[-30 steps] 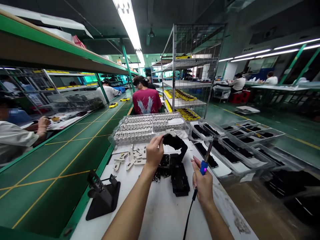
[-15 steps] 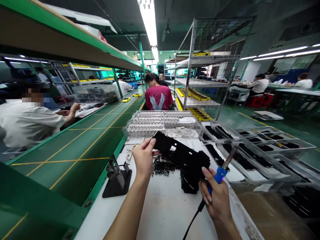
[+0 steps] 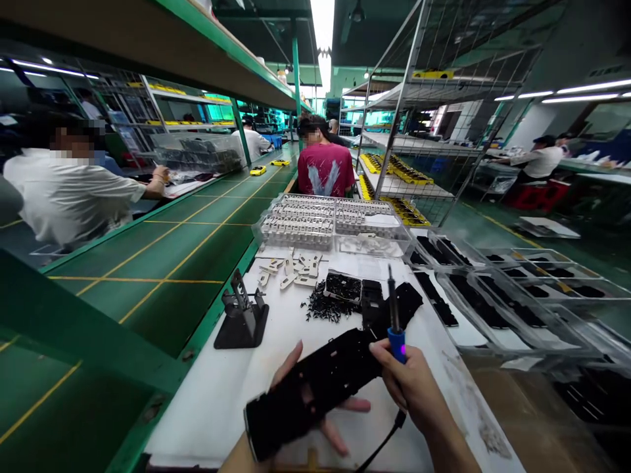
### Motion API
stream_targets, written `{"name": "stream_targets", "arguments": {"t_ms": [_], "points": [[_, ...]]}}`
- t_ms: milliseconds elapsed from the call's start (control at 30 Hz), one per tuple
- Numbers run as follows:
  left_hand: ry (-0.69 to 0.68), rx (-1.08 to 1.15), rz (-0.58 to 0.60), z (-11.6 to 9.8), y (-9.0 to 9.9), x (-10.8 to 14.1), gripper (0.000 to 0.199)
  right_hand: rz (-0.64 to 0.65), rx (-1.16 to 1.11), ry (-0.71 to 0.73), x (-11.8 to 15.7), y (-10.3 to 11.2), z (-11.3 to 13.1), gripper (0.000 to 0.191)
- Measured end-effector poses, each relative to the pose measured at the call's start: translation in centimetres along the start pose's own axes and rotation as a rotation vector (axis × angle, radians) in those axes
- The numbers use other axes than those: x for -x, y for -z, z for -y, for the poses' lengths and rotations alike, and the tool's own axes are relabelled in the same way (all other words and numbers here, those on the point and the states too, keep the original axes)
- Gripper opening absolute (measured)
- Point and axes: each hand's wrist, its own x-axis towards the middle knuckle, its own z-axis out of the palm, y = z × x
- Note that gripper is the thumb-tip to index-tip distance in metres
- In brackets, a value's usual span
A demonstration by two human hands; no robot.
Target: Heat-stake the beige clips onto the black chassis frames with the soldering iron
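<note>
A long black chassis plate [image 3: 315,384] with small cut-outs slants across the front of the white worktop. My left hand [image 3: 334,435] is beneath it, fingers spread apart and thumb showing above its far edge; whether the palm bears it is hidden. My right hand [image 3: 414,384] grips a blue-handled soldering iron [image 3: 396,340], tip pointing up, and its fingertips are at the plate's right end. Behind the iron lie other black parts [image 3: 410,301]. Small black screws [image 3: 319,309] are heaped beside a black tray [image 3: 344,287] of screws.
A dark metal stand [image 3: 241,315] is at the left edge. White plastic pieces [image 3: 296,268] lie farther back, before clear boxes [image 3: 296,223] of white parts. Clear trays [image 3: 473,302] with black plates line the right. Left runs a green conveyor [image 3: 162,263]; co-workers sit beyond.
The black plate has come down nearer to me, its left end swung close. My left hand has gone from pinching its end to lying spread beneath. The iron now stands more upright.
</note>
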Motion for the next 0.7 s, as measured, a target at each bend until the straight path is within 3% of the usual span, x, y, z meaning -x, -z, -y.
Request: {"name": "stream_targets", "arguments": {"t_ms": [100, 167, 267, 367, 433, 533, 700], "points": [[-0.049, 0.079, 0.022, 3.0, 0.8, 2.5, 0.076, 0.012, -0.034, -0.025, -1.0, -1.0, -1.9, 0.056], [-0.248, 0.225, -0.046, 4.4, 1.6, 4.2, 0.058, -0.036, -0.026, -0.003, -1.9, -1.6, -3.3, 0.055], [-0.313, 0.365, -0.032, 5.6, 2.7, 5.9, 0.054, -0.139, 0.088, 0.031, -3.1, -2.0, -4.8, 0.052], [-0.321, 0.412, -0.054, 5.7, 3.4, 6.2, 0.057, -0.24, 0.17, 0.042, -3.6, -1.5, -5.6, 0.057], [-0.4, 0.418, -0.16, 5.5, 3.5, 5.8, 0.058, -0.309, 0.219, 0.038, -3.6, -0.8, -5.7, 0.059], [-0.403, 0.41, -0.311, 5.1, 3.3, 5.5, 0.051, -0.395, 0.332, 0.037, -3.6, 0.0, -5.5, 0.061], [-0.44, 0.465, -0.355, 4.2, 2.7, 5.3, 0.046, -0.327, 0.596, 0.065, -5.9, -2.0, -4.5, 0.05]]}}
